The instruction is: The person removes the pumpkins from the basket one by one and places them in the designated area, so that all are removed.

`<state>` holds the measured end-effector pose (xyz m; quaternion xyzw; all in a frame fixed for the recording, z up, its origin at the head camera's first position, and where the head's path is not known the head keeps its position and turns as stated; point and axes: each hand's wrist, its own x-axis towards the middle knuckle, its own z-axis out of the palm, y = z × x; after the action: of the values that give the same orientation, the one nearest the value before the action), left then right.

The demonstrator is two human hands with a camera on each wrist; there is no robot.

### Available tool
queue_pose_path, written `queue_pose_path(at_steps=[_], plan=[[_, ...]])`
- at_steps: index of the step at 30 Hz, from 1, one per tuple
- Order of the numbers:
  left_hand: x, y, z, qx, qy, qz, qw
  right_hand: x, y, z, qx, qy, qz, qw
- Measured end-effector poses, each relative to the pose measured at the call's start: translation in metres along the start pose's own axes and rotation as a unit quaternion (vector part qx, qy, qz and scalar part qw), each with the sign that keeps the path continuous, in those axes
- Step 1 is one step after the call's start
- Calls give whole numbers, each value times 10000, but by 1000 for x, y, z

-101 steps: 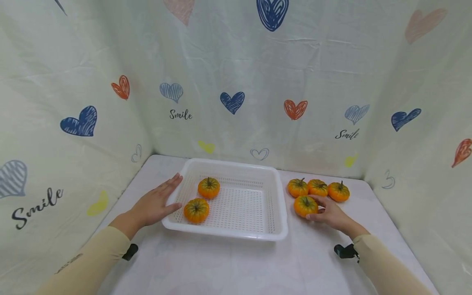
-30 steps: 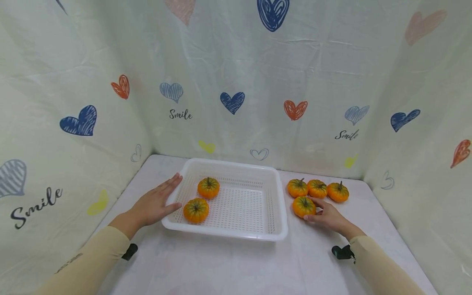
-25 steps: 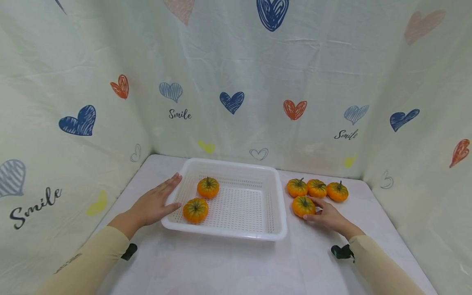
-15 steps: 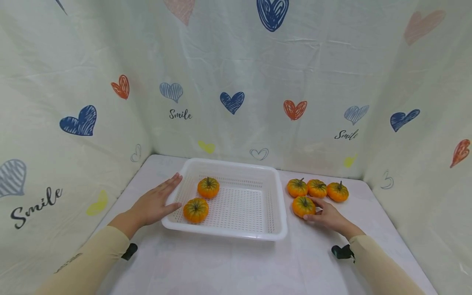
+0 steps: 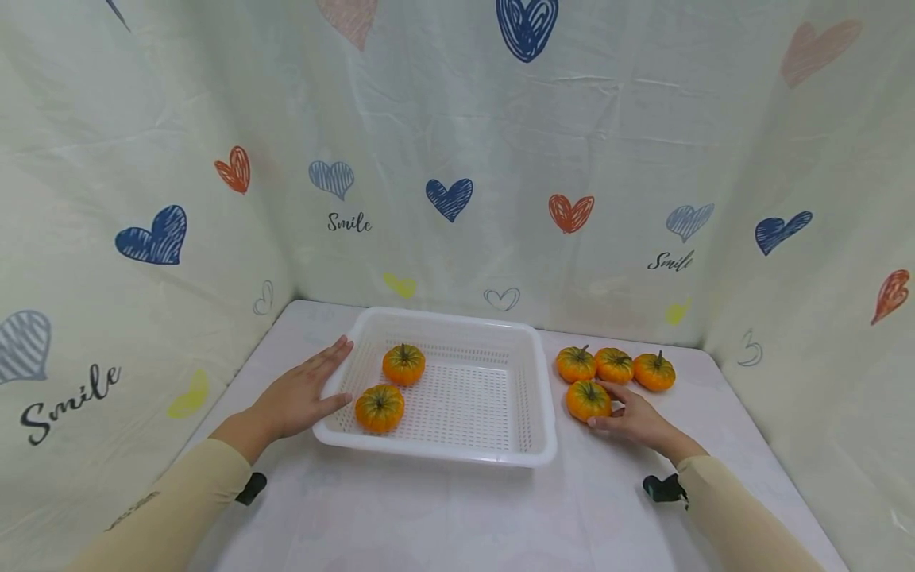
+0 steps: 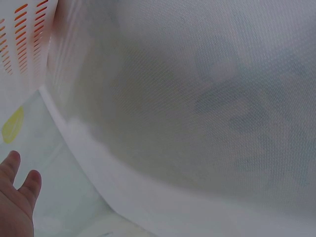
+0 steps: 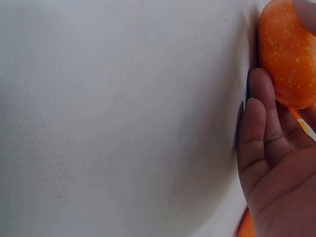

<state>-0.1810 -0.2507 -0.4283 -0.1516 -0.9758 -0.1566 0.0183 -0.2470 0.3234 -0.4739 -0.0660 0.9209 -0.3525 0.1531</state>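
A white plastic basket (image 5: 457, 455) with a perforated floor stands on the table, holding two small orange-and-green pumpkins: one pumpkin (image 5: 403, 364) towards the back and another pumpkin (image 5: 380, 408) near the front left. My left hand (image 5: 296, 397) lies with fingers extended along the basket's left side. Right of the basket, my right hand (image 5: 636, 413) holds a pumpkin (image 5: 588, 400) between thumb and fingers, low at the tabletop. The right wrist view shows the orange underside of this pumpkin (image 7: 286, 54) with fingers (image 7: 254, 128) beneath and beside it.
Behind the held pumpkin sit three more in a row: a left pumpkin (image 5: 575, 364), a middle pumpkin (image 5: 614, 365) and a right pumpkin (image 5: 654, 372). The white-covered table (image 5: 443, 516) is enclosed by a curtain (image 5: 500, 262) printed with hearts.
Since the oldest frame, my right hand and its pumpkin have shifted slightly left; over the last second they have stayed still. My left hand and the basket have not moved.
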Motion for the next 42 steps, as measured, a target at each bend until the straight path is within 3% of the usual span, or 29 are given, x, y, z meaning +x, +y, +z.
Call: queue_pose_path(at_steps=[11,17,24,30,36,42], plan=[[-1,3,-3,-22,60,48,10000,-12,4,-18,34,131,-337,9993],[-1,1,-3,-27,75,66,9999,-21,-16,-39,-268,274,-421,9984],[-2,-1,-3,-23,68,56,10000,-19,-60,-65,-573,414,-1010,9924],[-1,-1,-2,-13,59,48,10000,-3,-110,-78,-498,136,-1643,9851],[-1,-1,-2,-31,60,54,10000,13,-163,-71,-664,-128,-1915,9792],[-1,0,-2,-40,63,106,9999,33,-208,-51,-639,-457,-2156,9733]])
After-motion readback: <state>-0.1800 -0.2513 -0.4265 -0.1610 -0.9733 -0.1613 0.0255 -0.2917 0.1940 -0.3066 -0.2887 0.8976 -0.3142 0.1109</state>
